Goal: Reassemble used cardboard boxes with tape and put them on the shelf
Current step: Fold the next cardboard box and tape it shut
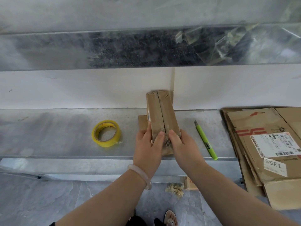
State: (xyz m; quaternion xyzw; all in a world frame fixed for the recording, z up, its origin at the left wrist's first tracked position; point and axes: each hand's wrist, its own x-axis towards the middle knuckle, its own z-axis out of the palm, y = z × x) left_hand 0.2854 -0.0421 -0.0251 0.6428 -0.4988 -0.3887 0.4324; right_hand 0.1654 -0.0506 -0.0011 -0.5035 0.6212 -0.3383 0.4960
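A small brown cardboard box (161, 111) stands on the grey metal shelf (57, 128), its two top flaps folded together with a seam down the middle. My left hand (147, 144) grips its near left side, thumb on the top flap. My right hand (180, 145) holds the near right corner, thumb pressing beside the seam. A scrap of crumpled old tape shows between my thumbs. A roll of yellow tape (106, 133) lies on the shelf to the left of the box, apart from it.
A green utility knife (206, 141) lies right of the box. A stack of flattened cardboard boxes (267, 144) with labels overhangs the shelf's right end. A white wall panel (81, 88) backs the shelf. Crumpled tape (174, 190) lies on the tiled floor near my foot.
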